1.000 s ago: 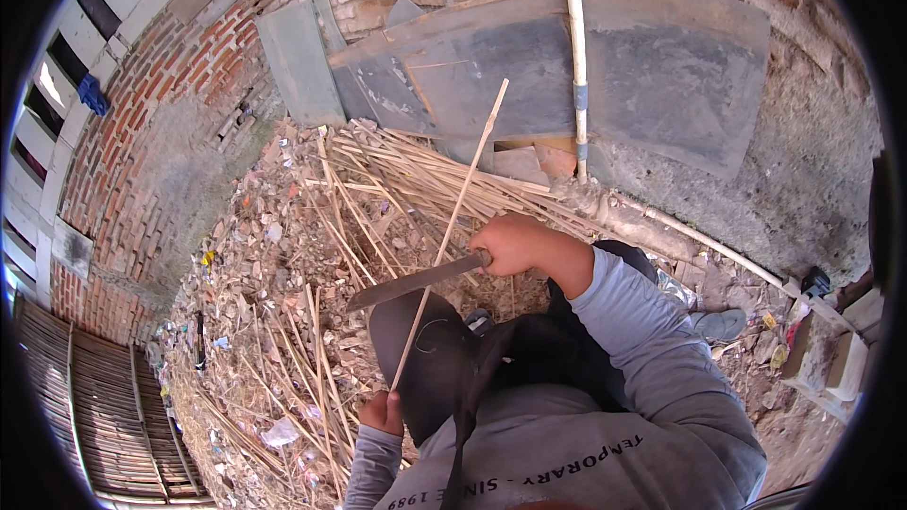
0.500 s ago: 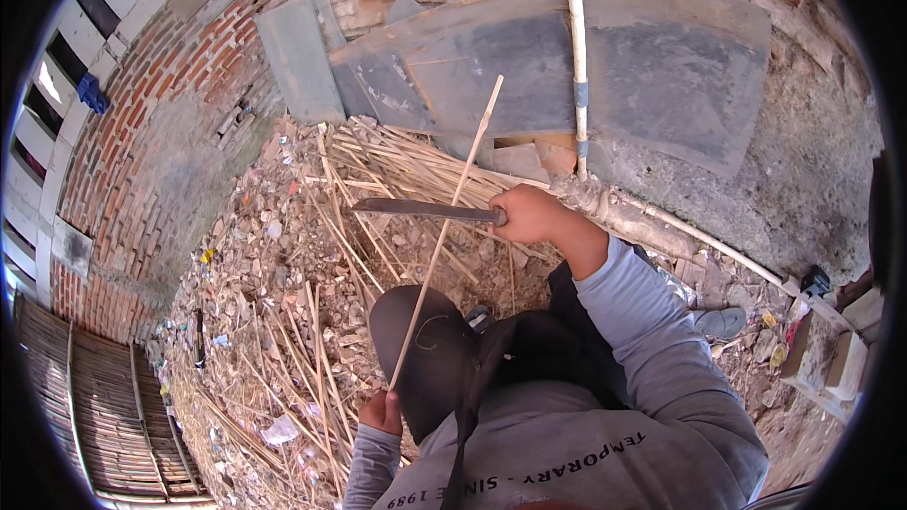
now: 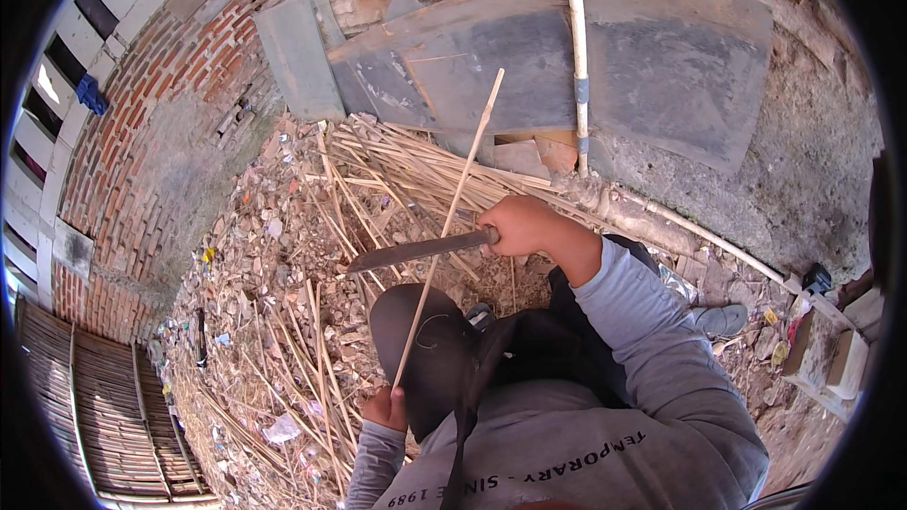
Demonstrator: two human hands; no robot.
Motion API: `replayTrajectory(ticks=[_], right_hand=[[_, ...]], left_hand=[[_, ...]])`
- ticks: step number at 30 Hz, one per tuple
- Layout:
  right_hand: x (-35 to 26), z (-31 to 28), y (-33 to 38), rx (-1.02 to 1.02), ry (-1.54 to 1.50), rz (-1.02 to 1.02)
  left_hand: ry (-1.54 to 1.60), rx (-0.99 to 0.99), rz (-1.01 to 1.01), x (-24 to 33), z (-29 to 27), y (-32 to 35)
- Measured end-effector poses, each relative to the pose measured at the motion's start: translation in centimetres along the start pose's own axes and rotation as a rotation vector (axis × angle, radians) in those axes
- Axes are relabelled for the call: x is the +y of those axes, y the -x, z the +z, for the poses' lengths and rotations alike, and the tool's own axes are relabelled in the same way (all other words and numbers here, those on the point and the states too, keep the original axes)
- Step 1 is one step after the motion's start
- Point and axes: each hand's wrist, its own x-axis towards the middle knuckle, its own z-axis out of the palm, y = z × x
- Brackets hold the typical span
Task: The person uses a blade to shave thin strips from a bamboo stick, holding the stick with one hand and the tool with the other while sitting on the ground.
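Currently, head view, the only view available. The left hand (image 3: 387, 408) is clamped around the lower end of a long thin bamboo stick (image 3: 450, 217), which rises at a slant from near the person's knee toward the wall. The right hand (image 3: 518, 225) is clamped on the handle of a broad dark knife (image 3: 416, 251); the blade lies roughly level, pointing to the person's left, and crosses the stick about midway along it. Contact between edge and stick appears likely, but the pictures do not settle it.

Progress, judged: the stick looks pale and fairly clean along its upper half, so the trimming seems partly done; the stretch below the blade is not clearly resolved. A large heap of bamboo sticks (image 3: 397, 165) lies against the wall ahead, and more sticks (image 3: 302, 359) are strewn to the left. Which of these are finished cannot be told.

Surface: bare ground (image 3: 274, 227) covered with rubble, chips and scraps of litter. No table; the work is held over the lap.

Surroundings: an outdoor corner. Brick wall (image 3: 123, 132) on the left, grey sheet panels (image 3: 661, 57) leaning against the wall ahead, a white pipe (image 3: 573, 19) running upright across them. A slatted bamboo panel (image 3: 104, 397) lies at lower left. A sandal (image 3: 723, 319) sits to the right.
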Motion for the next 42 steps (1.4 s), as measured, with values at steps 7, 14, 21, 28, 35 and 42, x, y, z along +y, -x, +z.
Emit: replayTrajectory(ticks=[7, 14, 21, 28, 35, 42], right_hand=[[1.1, 0.0, -0.3, 0.048, -0.022, 0.036], [1.0, 0.5, -0.6, -0.012, -0.035, 0.043], [0.6, 1.0, -0.8, -0.08, 0.02, -0.02], [-0.4, 0.0, -0.1, -0.054, 0.028, 0.013], [0.2, 0.3, -0.4, -0.026, 0.029, 0.018], [0.9, 1.1, -0.8, -0.052, -0.001, 0.006]], left_hand=[[-0.02, -0.018, -0.015, -0.5, 0.3, 0.0], [-0.006, -0.038, -0.034, 0.6, 0.1, -0.2], [-0.026, -0.061, -0.033, 0.2, 0.2, -0.2], [-0.043, -0.061, -0.033, 0.8, -0.2, -0.1], [-0.027, -0.052, -0.064, 0.5, -0.1, -0.1], [-0.034, -0.072, -0.09, 1.0, -0.1, -0.3]])
